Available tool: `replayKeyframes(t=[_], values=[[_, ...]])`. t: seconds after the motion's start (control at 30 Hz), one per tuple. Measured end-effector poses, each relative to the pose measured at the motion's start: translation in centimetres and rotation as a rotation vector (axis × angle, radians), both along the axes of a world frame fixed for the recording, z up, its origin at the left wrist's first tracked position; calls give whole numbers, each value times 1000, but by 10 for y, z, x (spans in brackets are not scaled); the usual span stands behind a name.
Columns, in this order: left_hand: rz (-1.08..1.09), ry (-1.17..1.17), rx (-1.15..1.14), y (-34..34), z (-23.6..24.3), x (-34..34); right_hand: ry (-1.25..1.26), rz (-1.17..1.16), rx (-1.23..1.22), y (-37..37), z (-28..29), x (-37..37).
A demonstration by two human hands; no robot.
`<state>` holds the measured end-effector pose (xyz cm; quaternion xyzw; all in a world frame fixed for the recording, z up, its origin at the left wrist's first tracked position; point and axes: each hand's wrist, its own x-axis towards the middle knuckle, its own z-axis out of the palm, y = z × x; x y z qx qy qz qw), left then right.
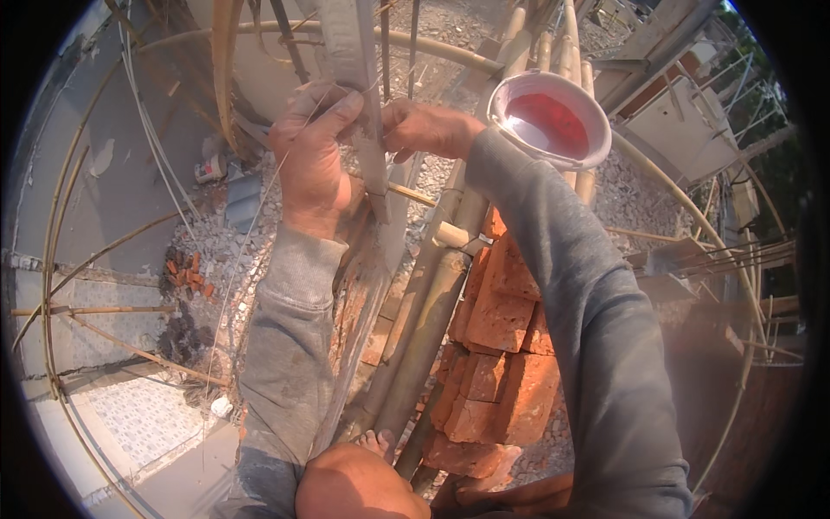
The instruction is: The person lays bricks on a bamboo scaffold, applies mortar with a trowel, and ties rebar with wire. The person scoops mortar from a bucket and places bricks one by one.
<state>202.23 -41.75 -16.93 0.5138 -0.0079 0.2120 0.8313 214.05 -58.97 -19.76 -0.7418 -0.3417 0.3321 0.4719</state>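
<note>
Two bare hands work close together at upper centre, one each side of a pale grey upright strip. L hand, on the strip's left, is nearly closed: thumb laid over curled fingers, w/ a thin string pinched there. R hand is just right of the strip, fingers bent inward to its edge; tips partly hidden, so can't tell if they grip string or only touch. The strip has its long axis running top to bottom of view, from the top rim down btwn the hands, lower end leaning slightly R. String slants from L hand down & left, past the L sleeve, toward the lower-left area. Bucket, pale w/ reddish inside, sits just beyond the R wrist, mouth up, resting by bamboo poles that run diagonally from upper R to lower centre. Stacked orange-red bricks lie beside the poles, under & left of the R sleeve. Bent knee at bottom centre, bare toes just above it; rubble on the ground at left.
</note>
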Motion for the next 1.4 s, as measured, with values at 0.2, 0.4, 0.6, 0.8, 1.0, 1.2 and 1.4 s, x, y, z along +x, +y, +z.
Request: replayKeyframes(t=[0.2, 0.4, 0.6, 0.8, 1.0, 1.2, 1.4], values=[[16, -18, 71, 1, 3, -1, 38, 0, 16, 0, 5, -4], [-36, -65, 40, 3, -1, 1, 77, 5, 36, -2, 5, -2], [-65, -116, -23, 2, -5, 4, 188, 18, 172, -6, -9, -1], [-79, -158, -41, 2, -9, 6, 170, -28, 303, -12, -16, 1], [-80, -151, -41, 4, -9, 8, 100, -47, 223, -8, -7, 3], [-86, -173, -22, 3, -9, 7, 120, -89, 193, -1, -4, -1], [-94, -134, -82, 3, -12, 8, 5, -40, 148, 6, -1, -5]])
